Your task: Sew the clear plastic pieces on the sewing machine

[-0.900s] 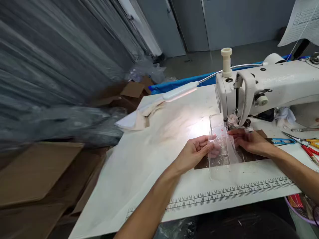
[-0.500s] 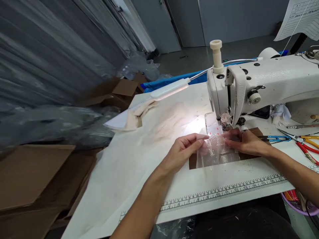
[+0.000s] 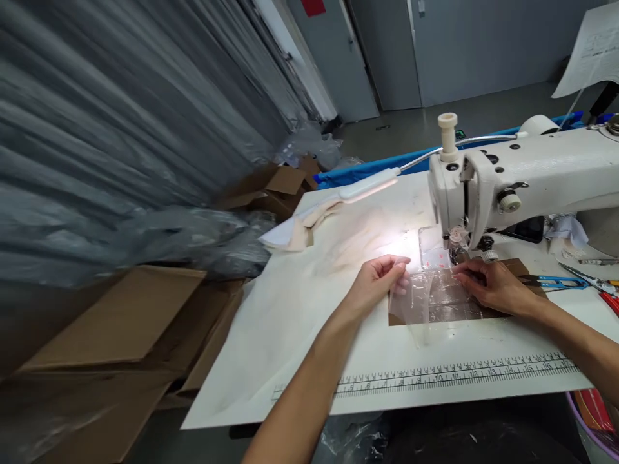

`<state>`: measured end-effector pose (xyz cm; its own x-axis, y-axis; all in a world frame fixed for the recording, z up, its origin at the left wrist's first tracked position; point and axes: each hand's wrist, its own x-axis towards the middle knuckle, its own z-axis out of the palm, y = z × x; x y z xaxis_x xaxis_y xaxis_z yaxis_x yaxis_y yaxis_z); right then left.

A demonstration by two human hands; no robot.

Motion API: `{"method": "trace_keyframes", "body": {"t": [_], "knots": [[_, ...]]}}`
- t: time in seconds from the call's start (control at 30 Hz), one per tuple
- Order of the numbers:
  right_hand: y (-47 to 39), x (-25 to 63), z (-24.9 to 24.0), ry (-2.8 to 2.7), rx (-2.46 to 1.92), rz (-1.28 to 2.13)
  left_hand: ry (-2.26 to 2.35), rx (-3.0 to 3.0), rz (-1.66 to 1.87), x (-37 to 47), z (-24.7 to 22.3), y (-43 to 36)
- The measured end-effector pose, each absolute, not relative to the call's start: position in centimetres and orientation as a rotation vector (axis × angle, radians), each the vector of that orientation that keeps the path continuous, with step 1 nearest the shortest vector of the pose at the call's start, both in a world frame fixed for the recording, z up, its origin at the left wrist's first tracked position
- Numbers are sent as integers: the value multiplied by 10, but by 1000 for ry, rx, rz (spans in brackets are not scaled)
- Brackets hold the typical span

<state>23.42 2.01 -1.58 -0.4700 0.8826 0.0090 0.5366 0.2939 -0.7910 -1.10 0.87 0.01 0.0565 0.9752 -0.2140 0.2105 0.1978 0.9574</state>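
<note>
A white sewing machine (image 3: pixel 546 167) stands at the right, its needle area over a metal plate. My left hand (image 3: pixel 380 283) pinches the upper left part of a sheer pale fabric (image 3: pixel 416 299), which hangs toward the table's front. Close to the presser foot, my right hand (image 3: pixel 493 283) has its fingers pressed together; what they hold, if anything, is too small to make out. Under the fabric lies a brown board (image 3: pixel 493 311) with clear tape on it. A small pink ruffled piece (image 3: pixel 457 234) sits by the needle.
Blue thread snips (image 3: pixel 561 282) and red-handled scissors (image 3: pixel 610 301) lie at the right. A lamp (image 3: pixel 370 185) lights the white table (image 3: pixel 242 361), with pale cloth (image 3: pixel 309 229) at its back left. Cardboard boxes (image 3: pixel 116 316) stand left. A printed ruler (image 3: pixel 440 379) runs along the front edge.
The view has shifted, so the table and machine appear farther right and slightly lower. My hands are a little farther apart, and my right hand's fingers are at the presser foot's near side.
</note>
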Motion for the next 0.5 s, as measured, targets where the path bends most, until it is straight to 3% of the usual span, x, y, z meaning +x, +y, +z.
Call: {"method": "trace_keyframes", "body": {"t": [0.5], "knots": [[14, 232, -25, -2141, -1272, 879, 1841, 1585, 1112, -113, 35, 10]]}}
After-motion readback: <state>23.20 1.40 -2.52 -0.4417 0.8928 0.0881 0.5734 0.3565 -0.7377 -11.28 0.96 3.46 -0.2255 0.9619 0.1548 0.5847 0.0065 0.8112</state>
